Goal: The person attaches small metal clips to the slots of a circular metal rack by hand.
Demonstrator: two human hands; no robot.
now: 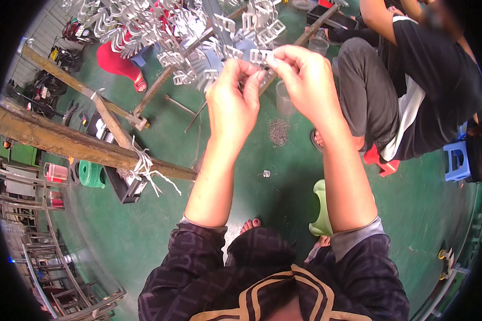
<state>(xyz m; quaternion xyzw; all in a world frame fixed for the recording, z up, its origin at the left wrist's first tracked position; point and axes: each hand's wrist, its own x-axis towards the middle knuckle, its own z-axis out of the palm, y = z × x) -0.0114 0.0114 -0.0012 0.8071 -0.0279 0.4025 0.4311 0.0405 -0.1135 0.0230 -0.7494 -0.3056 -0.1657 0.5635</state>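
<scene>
Holding a metal buckle (259, 55) at top centre, pinched in the right hand (307, 72). Pinching narrowly with the left hand (233, 101); cannot tell around what. Below, green floor (118, 241), with wire pile (278, 132) mid-frame. Across the left, wooden beam (64, 136). Near upper centre, clear cup (285, 102); at left, black tray (117, 187), contents unclear.

Right hand (308, 77), bare, fingertips pinching a small silver rectangular metal buckle (260, 56); left hand (233, 99), bare, thumb near forefinger, just beside it. One dense cluster of bent silver metal pieces (131, 27). One light-green plastic stool (324, 209). Brown beam (80, 138), white cord (144, 167) tied around.
</scene>
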